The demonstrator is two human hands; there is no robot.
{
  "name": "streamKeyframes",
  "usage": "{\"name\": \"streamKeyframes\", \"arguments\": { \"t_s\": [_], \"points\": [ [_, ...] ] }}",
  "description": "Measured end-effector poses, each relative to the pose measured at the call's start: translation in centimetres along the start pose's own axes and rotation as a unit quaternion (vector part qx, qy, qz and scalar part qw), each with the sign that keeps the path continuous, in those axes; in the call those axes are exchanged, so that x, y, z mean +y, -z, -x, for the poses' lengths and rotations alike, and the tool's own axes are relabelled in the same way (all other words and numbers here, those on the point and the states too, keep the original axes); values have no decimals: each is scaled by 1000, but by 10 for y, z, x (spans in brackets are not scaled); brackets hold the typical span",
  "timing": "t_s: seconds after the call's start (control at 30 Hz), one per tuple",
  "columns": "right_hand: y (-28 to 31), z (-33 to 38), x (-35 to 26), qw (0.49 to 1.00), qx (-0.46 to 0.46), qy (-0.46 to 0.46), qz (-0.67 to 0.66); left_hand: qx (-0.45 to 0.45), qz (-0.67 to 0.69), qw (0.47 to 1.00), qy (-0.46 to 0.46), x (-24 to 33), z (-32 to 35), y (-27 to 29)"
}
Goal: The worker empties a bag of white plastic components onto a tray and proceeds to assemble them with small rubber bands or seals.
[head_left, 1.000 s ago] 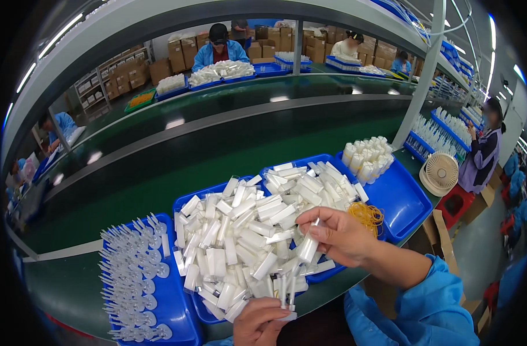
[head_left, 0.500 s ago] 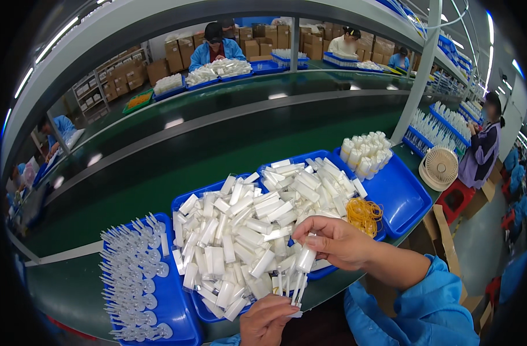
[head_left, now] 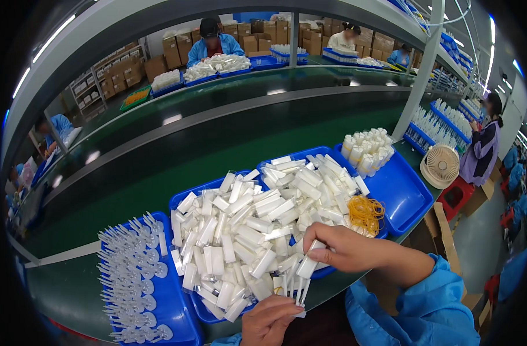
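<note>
Right hand [head_left: 347, 251] pinches one white tube [head_left: 307, 266] between thumb and fingertips, grip closed on it. The tube's long axis runs steeply, near upright, upper end under the fingers, lower end tilted down and slightly left toward the other hand. Just below it, the left hand [head_left: 270, 321] comes in from the lower edge, palm partly up, fingers curled around a small bunch of thin white sticks [head_left: 292, 288] standing near vertical, tips pointing up; grip closed on the bunch. The tube's lower end sits right at the stick tops, contact cannot be told.

Left of and behind the right hand: heap of white tubes [head_left: 246, 230] lying every way in a blue tray [head_left: 185, 199]. Just beyond the right hand, a bundle of yellow rubber bands [head_left: 365, 213]. Further right, another blue tray [head_left: 405, 193] with upright white bottles [head_left: 367, 150]. Far left of the left hand, clear plastic spoon-like pieces [head_left: 128, 271] in rows on a third tray. Green worktop [head_left: 160, 155] beyond; small fan [head_left: 442, 165] at right.
</note>
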State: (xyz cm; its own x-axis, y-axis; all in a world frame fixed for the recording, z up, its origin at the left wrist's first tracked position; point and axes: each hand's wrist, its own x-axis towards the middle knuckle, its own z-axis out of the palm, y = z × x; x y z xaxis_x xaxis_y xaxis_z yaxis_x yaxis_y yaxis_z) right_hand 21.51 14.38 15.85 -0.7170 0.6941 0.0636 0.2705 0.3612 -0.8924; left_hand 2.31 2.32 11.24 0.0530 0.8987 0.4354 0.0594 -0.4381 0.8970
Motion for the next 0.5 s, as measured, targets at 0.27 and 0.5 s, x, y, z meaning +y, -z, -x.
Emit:
{"name": "streamKeyframes", "arguments": {
  "t_s": [0.27,0.5],
  "points": [
    [8,2,1,991,-114,62,-15,-58,20,996,-62,-3,0,6],
    [-35,2,-13,976,-147,158,28,107,189,976,-2,-4,20,-8]
  ]
}}
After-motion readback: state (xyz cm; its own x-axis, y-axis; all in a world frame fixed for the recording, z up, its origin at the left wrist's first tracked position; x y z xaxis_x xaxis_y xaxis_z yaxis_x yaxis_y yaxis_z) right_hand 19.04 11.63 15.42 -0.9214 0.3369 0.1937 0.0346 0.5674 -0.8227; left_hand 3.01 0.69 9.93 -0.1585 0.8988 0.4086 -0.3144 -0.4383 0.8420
